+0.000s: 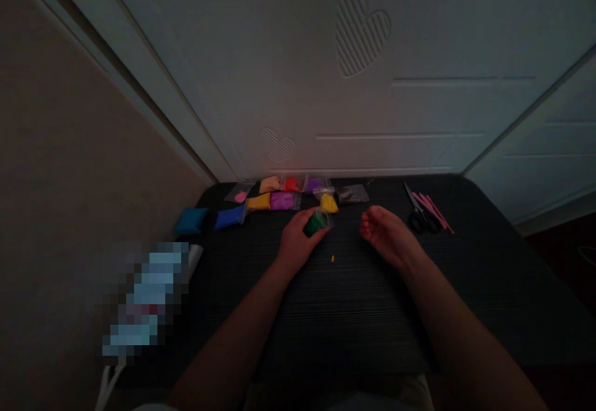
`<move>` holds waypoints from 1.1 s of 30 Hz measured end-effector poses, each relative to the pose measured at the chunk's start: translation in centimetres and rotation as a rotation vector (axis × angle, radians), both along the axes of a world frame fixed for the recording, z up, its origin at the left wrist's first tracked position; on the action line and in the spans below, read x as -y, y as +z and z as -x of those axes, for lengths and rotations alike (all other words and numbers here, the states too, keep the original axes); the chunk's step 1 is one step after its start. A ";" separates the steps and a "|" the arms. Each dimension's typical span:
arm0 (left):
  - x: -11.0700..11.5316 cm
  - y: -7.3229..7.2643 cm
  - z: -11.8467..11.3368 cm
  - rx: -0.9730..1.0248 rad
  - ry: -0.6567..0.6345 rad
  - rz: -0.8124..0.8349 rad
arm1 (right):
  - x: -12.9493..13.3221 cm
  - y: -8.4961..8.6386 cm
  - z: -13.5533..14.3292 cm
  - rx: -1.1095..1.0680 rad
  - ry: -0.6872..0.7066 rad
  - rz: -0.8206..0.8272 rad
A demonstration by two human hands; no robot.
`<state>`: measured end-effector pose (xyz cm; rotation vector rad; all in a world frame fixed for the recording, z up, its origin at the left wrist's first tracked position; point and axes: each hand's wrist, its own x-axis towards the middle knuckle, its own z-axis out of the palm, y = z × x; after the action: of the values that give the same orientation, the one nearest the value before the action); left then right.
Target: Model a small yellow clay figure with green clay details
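My left hand [298, 240] is wrapped round a clear packet of green clay [315, 223], its see-through end towards the right. To the right, my right hand [385, 236] is raised over the dark table with its fingers curled in and pressed together. Whether anything small sits between those fingertips is hidden. A tiny yellow-orange bit [332, 258] lies on the table between my forearms. Just beyond the green packet is a bag of yellow clay [328, 203].
Clay packets line the back: blue [230, 216], orange-yellow [259, 202], magenta [282, 200], red [292, 184], purple [313, 185] and others. A teal packet [190, 220] lies left. Scissors [421, 215] and pink strips [433, 210] lie right. A white panel [298, 76] stands behind.
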<state>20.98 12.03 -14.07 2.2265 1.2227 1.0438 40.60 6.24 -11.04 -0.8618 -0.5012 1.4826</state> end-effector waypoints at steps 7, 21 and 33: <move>0.1 0.2 0.0 0.011 0.029 0.055 | 0.0 0.1 0.1 -0.001 0.029 -0.004; 0.1 0.0 -0.1 0.012 0.043 0.073 | 0.0 0.1 0.4 -0.013 0.031 -0.076; 0.1 0.1 0.0 0.033 0.052 0.077 | 0.1 -0.2 0.4 0.074 0.045 -0.071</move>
<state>21.00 11.89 -13.93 2.1219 1.2901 1.0313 40.16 6.16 -11.19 -0.8568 -0.6286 1.4694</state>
